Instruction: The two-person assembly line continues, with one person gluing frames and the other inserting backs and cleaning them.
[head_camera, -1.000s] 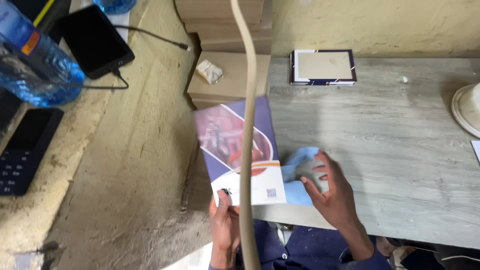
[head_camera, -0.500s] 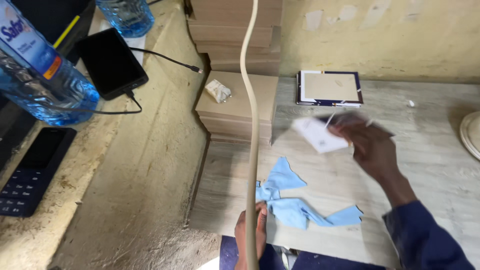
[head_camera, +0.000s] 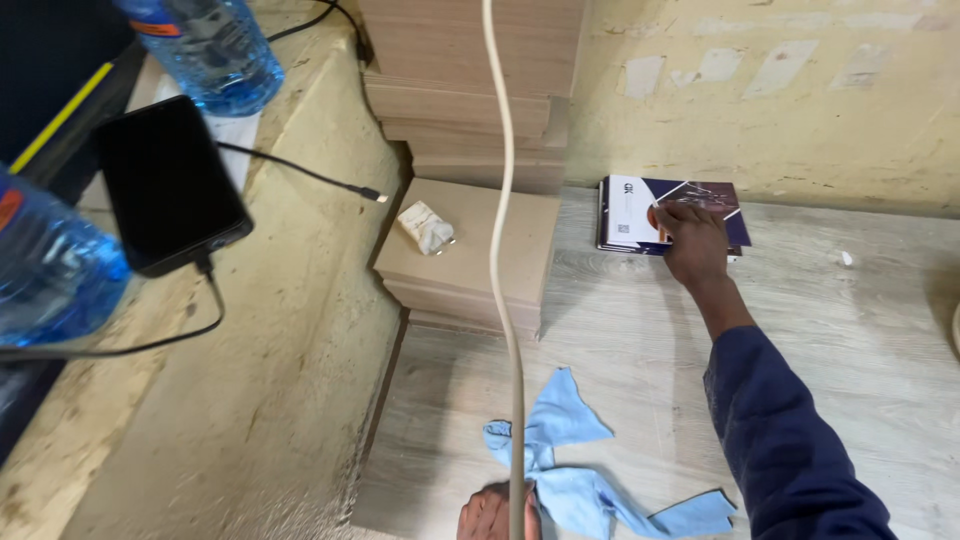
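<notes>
My right hand (head_camera: 695, 240) reaches across the grey wooden table (head_camera: 850, 340) and lies on a purple and white booklet (head_camera: 628, 208), which tops a small stack against the far wall. Its fingers are curled over the booklet's cover. My left hand (head_camera: 488, 515) shows only its knuckles at the table's near edge. It touches the end of a crumpled light blue cloth (head_camera: 585, 485). The frame edge hides its grip.
A white cable (head_camera: 500, 250) hangs down through the middle of the view. Stacked wooden boards (head_camera: 470, 250) with a crumpled paper scrap (head_camera: 427, 226) stand left of the table. A black phone (head_camera: 165, 185) on a charging lead and two water bottles (head_camera: 205, 45) sit on the left ledge.
My right hand carried the booklet from mid-air over the table to the far stack and set it down there. The view has tilted and moved closer. The left hand stays by the cloth.
</notes>
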